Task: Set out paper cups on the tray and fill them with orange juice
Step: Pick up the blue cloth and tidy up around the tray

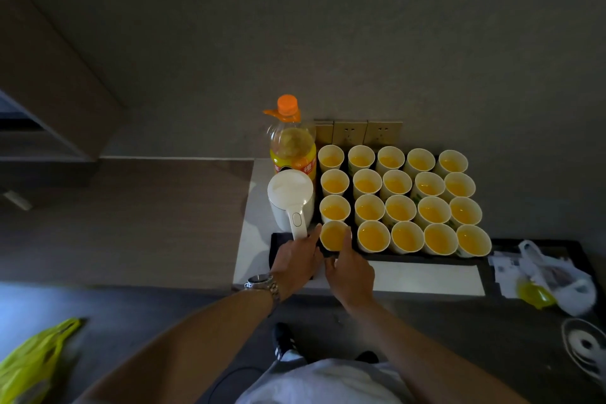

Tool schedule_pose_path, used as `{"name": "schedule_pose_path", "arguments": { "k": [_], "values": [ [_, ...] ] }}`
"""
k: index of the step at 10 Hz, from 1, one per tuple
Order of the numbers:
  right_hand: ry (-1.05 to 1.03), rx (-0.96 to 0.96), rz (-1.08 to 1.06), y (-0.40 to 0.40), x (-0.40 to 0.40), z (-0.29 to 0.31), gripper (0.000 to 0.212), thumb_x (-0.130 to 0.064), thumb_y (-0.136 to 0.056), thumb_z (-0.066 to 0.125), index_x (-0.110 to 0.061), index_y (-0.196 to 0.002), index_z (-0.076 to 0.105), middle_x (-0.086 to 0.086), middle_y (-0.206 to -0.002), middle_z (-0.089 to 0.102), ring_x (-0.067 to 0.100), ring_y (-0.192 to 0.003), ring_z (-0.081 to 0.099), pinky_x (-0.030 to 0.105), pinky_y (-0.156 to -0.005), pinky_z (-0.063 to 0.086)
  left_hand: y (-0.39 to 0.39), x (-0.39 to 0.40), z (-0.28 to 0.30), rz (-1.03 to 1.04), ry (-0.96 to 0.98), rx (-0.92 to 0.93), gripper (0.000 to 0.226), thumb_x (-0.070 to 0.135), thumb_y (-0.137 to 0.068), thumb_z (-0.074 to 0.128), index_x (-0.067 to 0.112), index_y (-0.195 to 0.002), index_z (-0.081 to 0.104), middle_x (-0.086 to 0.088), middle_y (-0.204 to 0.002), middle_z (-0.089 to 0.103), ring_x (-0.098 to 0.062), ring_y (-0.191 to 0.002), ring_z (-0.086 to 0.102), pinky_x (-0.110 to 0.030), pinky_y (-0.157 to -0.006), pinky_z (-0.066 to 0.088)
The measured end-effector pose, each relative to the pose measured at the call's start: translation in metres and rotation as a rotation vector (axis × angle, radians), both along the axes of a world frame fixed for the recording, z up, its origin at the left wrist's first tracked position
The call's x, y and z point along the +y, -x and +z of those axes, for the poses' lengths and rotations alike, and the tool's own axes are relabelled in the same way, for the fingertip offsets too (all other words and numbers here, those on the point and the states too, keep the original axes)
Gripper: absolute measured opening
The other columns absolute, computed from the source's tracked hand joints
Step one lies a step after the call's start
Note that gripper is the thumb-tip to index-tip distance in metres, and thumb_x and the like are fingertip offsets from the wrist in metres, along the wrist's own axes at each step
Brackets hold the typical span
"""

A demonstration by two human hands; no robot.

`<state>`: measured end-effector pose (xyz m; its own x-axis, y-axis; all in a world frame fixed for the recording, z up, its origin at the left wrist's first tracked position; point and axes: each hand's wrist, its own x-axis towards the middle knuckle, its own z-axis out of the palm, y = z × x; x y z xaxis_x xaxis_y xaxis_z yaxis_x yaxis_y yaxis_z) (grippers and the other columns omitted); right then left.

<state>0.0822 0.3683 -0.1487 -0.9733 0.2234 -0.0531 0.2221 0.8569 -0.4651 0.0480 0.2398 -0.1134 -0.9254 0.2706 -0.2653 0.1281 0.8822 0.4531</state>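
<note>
While twenty paper cups sit filled in rows on the black tray point(406, 258) on the bench point(426, 275), both hands flank the near-left cup point(333, 235): the left hand point(296, 261) with fingers spread, a fingertip at the cup's left side, the right hand point(349, 267) with a finger up its right side; whether either truly grips it I cannot tell. This looks like a final nudge into line, so move it slowly, low on the wall, to avoid slopping juice, and mind the white kettle point(292, 202) and juice bottle point(292, 141) just beside
</note>
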Motion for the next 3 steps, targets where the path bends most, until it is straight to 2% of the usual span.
{"name": "schedule_pose_path", "arguments": {
  "k": [1, 2, 3],
  "values": [
    [-0.001, 0.053, -0.021, 0.002, 0.0, 0.001, 0.075, -0.042, -0.093, 0.07, -0.015, -0.155, 0.037, 0.003, -0.103, 0.074, 0.022, -0.084, 0.073, 0.029, -0.067, 0.056, 0.0, 0.003, 0.004, 0.002, 0.035, -0.013, 0.061, 0.027, -0.11, 0.047, 0.028, -0.163, 0.018, -0.012, -0.149, 0.051, -0.033, -0.125, 0.062, -0.041, -0.102, 0.055],
    [0.049, 0.129, -0.014, 0.001, 0.001, 0.004, 0.069, -0.035, -0.089, 0.076, -0.015, -0.148, 0.046, 0.007, -0.106, 0.074, 0.026, -0.083, 0.074, 0.033, -0.062, 0.058, -0.002, 0.003, 0.011, 0.037, -0.072, 0.036, 0.055, 0.028, -0.109, 0.047, 0.025, -0.16, 0.026, -0.01, -0.147, 0.053, -0.03, -0.125, 0.061, -0.042, -0.104, 0.054],
    [0.123, 0.199, -0.049, 0.013, 0.006, 0.015, 0.057, -0.034, -0.091, 0.074, -0.016, -0.14, 0.052, 0.007, -0.109, 0.073, 0.025, -0.086, 0.073, 0.032, -0.062, 0.058, 0.0, 0.007, 0.015, 0.059, -0.228, 0.111, 0.037, 0.04, -0.108, 0.046, 0.028, -0.143, 0.044, -0.002, -0.135, 0.061, -0.024, -0.118, 0.066, -0.037, -0.099, 0.056]
  ]
}}
